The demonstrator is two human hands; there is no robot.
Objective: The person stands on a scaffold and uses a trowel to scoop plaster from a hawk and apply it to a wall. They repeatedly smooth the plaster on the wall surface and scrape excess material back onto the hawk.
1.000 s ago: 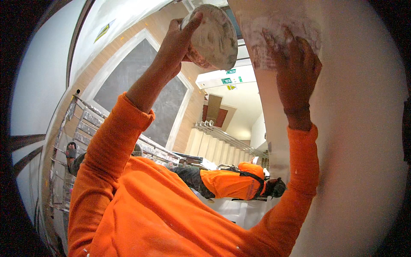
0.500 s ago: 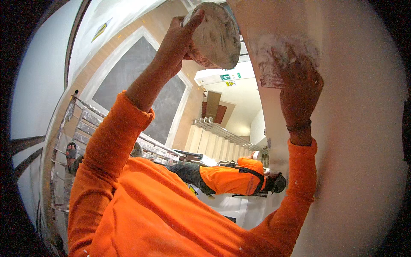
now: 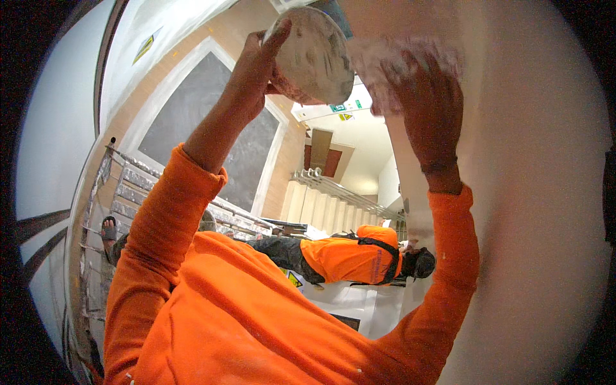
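My left hand (image 3: 253,70) is raised and grips a round, shallow bowl (image 3: 312,58) by its edge, thumb on the near face; the bowl is smeared with whitish plaster. Up to the right, my right hand (image 3: 431,106) has its fingers over a flat, rectangular blade-like piece (image 3: 375,67) coated with white smears. This piece is blurred, and its exact kind does not show. It lies against or very close to the pale wall (image 3: 532,167); I cannot tell if it touches. A narrow gap separates bowl and blade.
A co-worker in an orange top (image 3: 346,258) and dark cap is to the right beyond my torso, near the wall. A paint-splashed metal scaffold frame (image 3: 138,176) stands left, with someone's sandalled foot (image 3: 109,228) beside it. Farther off are a dark panel (image 3: 192,109) and pale railings (image 3: 321,205).
My right hand has moved left and slightly up with the flat piece. My left hand and the bowl have shifted a little left. The co-worker's raised arm has changed position.
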